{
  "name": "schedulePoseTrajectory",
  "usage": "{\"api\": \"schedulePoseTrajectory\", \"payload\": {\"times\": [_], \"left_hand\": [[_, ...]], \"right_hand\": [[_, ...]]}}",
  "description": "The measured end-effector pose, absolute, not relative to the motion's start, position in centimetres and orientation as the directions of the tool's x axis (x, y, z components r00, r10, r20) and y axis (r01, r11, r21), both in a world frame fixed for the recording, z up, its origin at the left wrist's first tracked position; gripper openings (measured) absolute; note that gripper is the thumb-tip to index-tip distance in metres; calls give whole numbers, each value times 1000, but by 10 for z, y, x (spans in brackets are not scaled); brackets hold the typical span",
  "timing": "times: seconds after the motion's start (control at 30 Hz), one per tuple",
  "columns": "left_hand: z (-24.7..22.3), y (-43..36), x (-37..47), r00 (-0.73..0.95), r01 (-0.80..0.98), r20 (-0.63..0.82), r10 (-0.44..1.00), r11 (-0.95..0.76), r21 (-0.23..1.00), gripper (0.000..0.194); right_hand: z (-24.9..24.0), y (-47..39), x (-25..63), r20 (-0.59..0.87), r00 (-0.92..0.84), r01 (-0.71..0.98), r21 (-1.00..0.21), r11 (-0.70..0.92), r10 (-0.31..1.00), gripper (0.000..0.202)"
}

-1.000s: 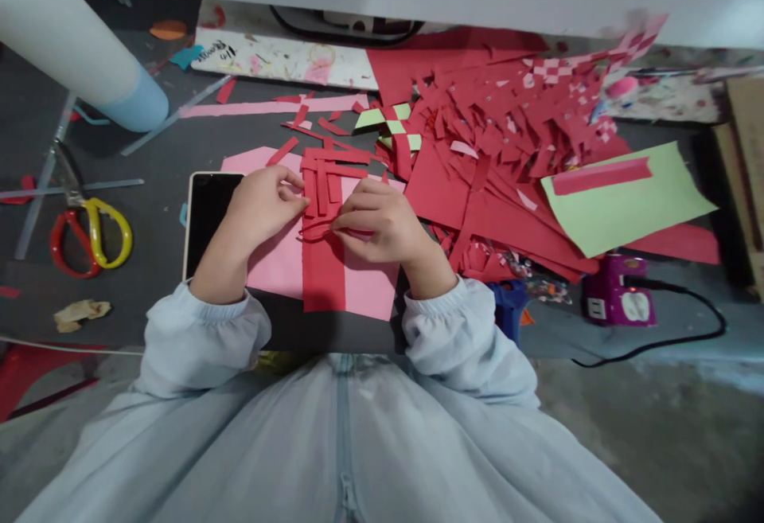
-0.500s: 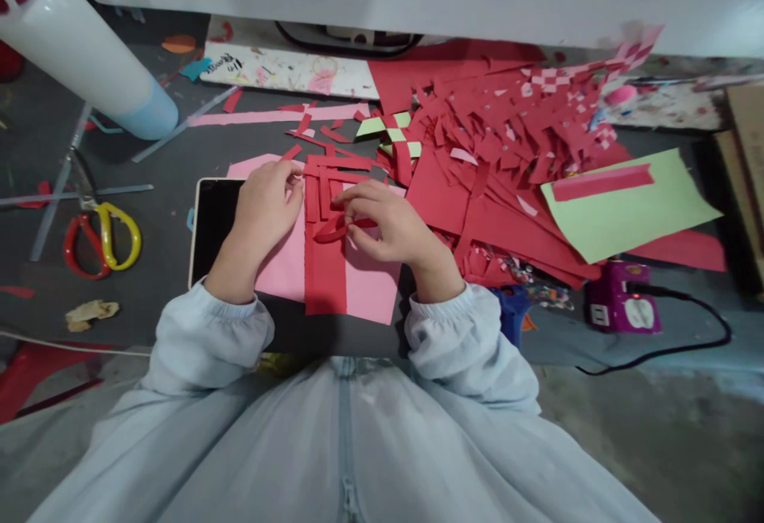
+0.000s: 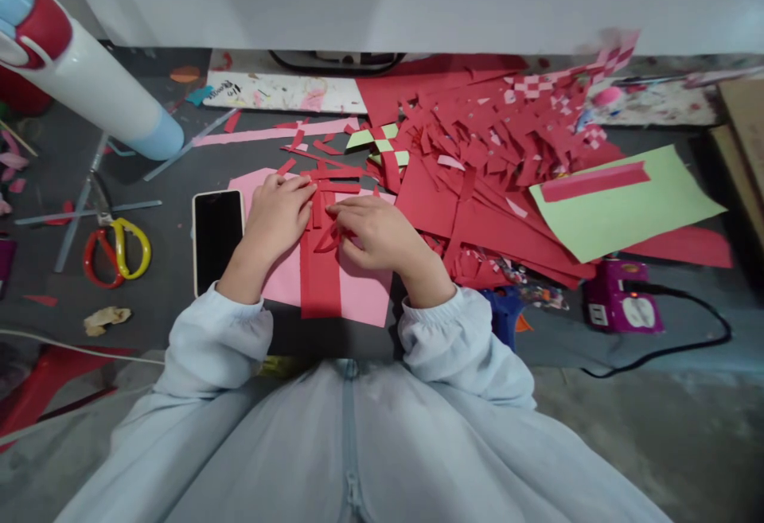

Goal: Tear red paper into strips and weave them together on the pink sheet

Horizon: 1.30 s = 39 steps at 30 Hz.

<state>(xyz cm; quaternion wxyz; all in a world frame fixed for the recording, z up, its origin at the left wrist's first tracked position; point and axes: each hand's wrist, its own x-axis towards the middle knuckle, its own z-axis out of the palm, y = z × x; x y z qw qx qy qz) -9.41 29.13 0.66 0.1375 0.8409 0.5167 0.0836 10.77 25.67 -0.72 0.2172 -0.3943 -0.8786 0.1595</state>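
Pink paper lies on the dark table in front of me, with a wide red strip down its middle and narrower red strips across the top. My left hand rests on the pink paper's left side, its fingertips on the ends of the red strips. Over the right side is my right hand, fingers bent together on a folded red strip. A phone lies beside my left wrist.
Red and yellow scissors and a white bottle are at the left. Red paper pieces are heaped at the right, near a light green sheet, a purple box with a black cable and a blue tool.
My left hand has flattened forward over the strip ends. My right hand's fingers have drawn closer together over the folded strip. The view has shifted slightly.
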Motion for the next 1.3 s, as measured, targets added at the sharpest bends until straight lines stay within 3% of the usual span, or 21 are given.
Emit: {"api": "schedulePoseTrajectory", "payload": {"times": [0.43, 0.73, 0.97, 1.17, 1.3], "left_hand": [[19, 288, -85, 438, 876, -47, 898, -414, 247, 37], [30, 313, -80, 384, 901, -71, 921, -357, 246, 52], [25, 321, -76, 396, 896, -100, 913, -361, 257, 41], [26, 320, -79, 423, 857, -137, 896, -347, 380, 39], [26, 323, -81, 448, 806, -232, 863, -277, 524, 20]], "right_hand": [[-1, 251, 102, 195, -615, 604, -507, 615, 764, 16], [-8, 258, 110, 409, -536, 489, -563, 666, 739, 9], [-7, 262, 120, 477, -434, 472, -602, 643, 765, 4], [-2, 260, 128, 499, -351, 444, -656, 610, 793, 3], [-2, 261, 129, 525, -274, 386, -707, 592, 806, 3]]}}
